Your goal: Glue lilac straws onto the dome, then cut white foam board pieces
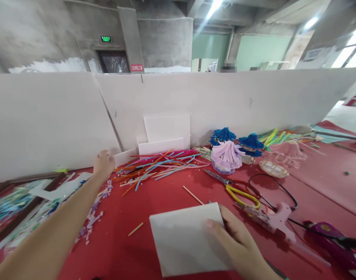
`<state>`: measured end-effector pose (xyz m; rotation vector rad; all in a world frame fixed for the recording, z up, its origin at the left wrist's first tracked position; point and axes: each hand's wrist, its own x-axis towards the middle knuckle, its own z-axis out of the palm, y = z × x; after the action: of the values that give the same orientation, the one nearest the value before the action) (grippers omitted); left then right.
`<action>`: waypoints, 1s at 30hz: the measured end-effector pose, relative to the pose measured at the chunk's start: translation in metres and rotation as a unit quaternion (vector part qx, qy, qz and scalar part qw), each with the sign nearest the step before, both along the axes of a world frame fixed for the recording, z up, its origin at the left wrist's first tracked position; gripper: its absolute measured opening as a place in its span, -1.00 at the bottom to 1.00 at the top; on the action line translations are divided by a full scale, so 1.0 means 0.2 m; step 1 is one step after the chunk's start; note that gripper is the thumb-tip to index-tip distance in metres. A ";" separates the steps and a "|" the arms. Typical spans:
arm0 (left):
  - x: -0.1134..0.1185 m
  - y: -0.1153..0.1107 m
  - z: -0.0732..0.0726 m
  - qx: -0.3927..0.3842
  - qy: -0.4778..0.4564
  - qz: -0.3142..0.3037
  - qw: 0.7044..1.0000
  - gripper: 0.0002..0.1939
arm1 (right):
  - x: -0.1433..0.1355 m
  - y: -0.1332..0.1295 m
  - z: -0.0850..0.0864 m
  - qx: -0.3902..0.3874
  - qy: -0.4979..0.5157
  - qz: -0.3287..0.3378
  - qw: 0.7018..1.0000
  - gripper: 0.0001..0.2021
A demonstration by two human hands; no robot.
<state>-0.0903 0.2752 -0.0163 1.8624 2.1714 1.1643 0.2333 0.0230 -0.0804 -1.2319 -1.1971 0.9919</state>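
Note:
My right hand (239,243) holds a white square board (186,241) by its right edge, thumb on top and fingers behind. The board is tilted above the red table. My left hand (104,164) is stretched out to the far left, fingers curled, by the end of a narrow white board piece (126,158) near the partition. What lies inside its fingers is hidden. Just right of it lies a pile of coloured pipe cleaners (163,165). Beyond the square board are a thin wooden stick (193,195) and a shorter stick (136,229).
Scissors with yellow handles (243,194), a pink glue gun (278,219) with its black cord and a purple tool (332,243) lie at right. Behind them stand a lilac pipe-cleaner piece (227,155) and blue ones (250,144). A white partition (224,101) bounds the red table (116,229).

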 end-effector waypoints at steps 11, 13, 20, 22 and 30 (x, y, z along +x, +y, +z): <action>0.29 -0.73 -0.12 -0.102 0.007 -0.250 0.963 -0.68 | -0.04 -0.09 0.06 0.331 -0.417 0.264 0.804 -0.76; 0.33 -0.94 -0.20 -0.131 0.020 -0.286 0.949 -0.64 | -0.08 -0.11 0.02 0.311 -0.414 0.316 0.795 -0.65; 0.39 -1.21 -0.39 -0.123 0.048 -0.276 0.952 -0.14 | -0.09 -0.07 -0.04 0.125 -0.478 0.117 0.862 -0.60; 0.39 -1.20 -0.41 -0.123 0.043 -0.267 0.955 -0.18 | -0.08 -0.05 -0.06 0.088 -0.489 0.104 0.861 -0.46; 0.36 -1.17 -0.39 -0.142 -0.002 -0.279 0.950 -0.59 | -0.10 -0.03 -0.07 0.030 -0.444 0.123 0.887 -0.47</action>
<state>-0.0177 0.0407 -0.0946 2.1159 1.5317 0.6991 0.2125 0.0164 -0.0944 -1.5676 -2.1167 0.5299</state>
